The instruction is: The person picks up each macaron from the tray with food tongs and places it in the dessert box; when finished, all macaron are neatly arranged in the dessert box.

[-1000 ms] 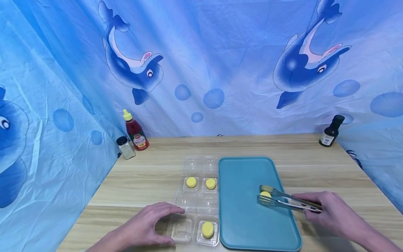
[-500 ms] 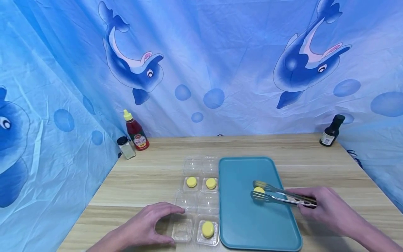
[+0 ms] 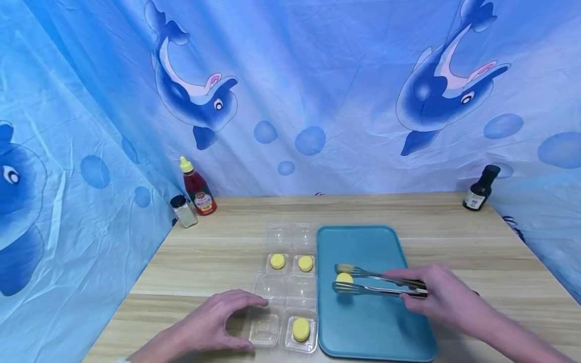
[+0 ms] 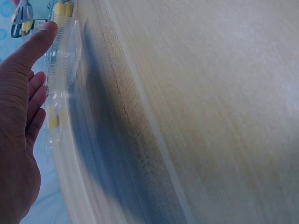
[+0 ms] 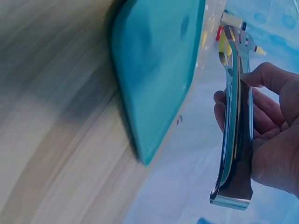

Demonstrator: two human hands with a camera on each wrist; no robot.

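Observation:
My right hand (image 3: 447,297) grips metal tongs (image 3: 381,285), also seen side-on in the right wrist view as a pair of tongs (image 5: 236,140). Between the tong tips a yellow macaron (image 3: 344,278) is held over the left part of the teal tray (image 3: 376,333), its shadow below it. My left hand (image 3: 218,320) is at the near left corner of the clear plastic boxes (image 3: 264,327), thumb and fingers spread; whether it touches them I cannot tell. Three boxes each hold a macaron: far left (image 3: 278,260), far right (image 3: 305,263) and near right (image 3: 301,329). The near left box holds nothing.
The clear lids (image 3: 290,238) lie open behind each row of boxes. A red sauce bottle (image 3: 199,191) and a spice jar (image 3: 183,212) stand at the back left. A dark bottle (image 3: 481,189) is at the back right, before a blue dolphin curtain (image 3: 290,101).
My right hand has carried the tongs and macaron leftward across the tray towards the boxes. The left hand has kept its place beside them.

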